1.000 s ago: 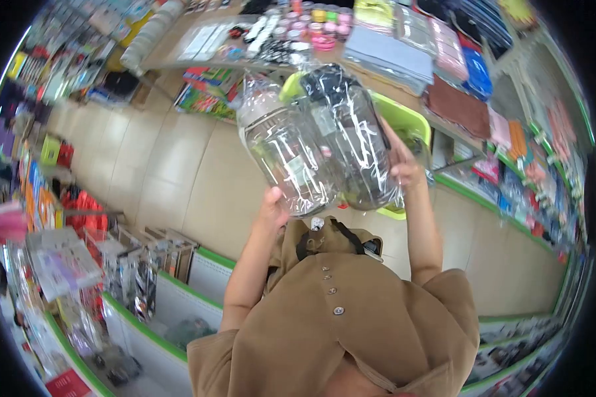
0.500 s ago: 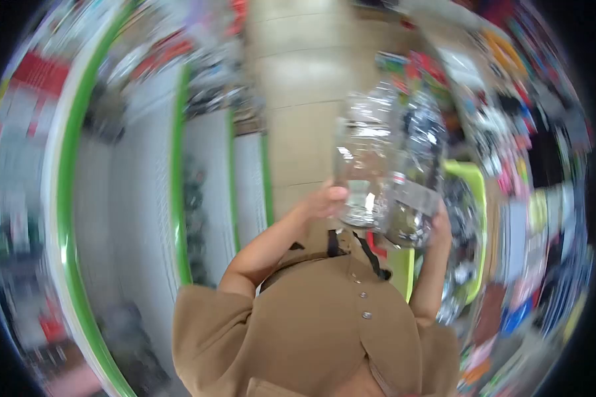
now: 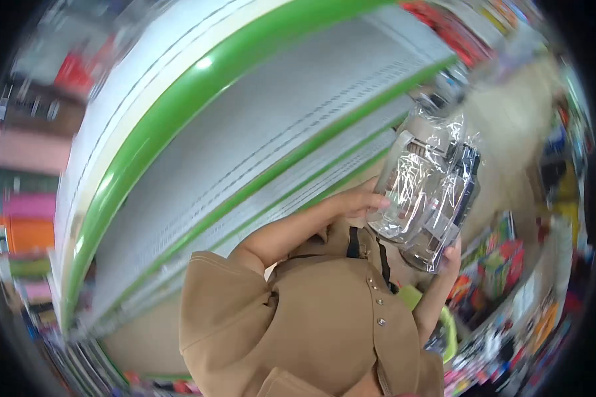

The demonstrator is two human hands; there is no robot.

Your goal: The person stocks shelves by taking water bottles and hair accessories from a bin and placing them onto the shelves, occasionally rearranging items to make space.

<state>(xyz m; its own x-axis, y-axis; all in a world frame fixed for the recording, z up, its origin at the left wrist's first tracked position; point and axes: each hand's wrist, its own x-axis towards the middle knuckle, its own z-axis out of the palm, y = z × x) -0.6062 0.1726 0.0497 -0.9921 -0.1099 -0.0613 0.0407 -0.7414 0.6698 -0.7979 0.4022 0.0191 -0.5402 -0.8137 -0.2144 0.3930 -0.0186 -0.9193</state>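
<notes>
You are holding the plastic-wrapped pack of 2 clear bottles (image 3: 429,192) chest-high beside the green-edged shelf (image 3: 179,126). Your left hand (image 3: 359,200) is gripping its side and your right hand (image 3: 451,257) is cupping its base. Placing it likely calls for a firm 2-handed hold.

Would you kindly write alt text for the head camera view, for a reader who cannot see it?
A person in a tan shirt holds a film-wrapped pack of clear bottles with both hands, left hand on its side, right hand under its lower end. Blurred white shelves with green edges fill the background.
</notes>
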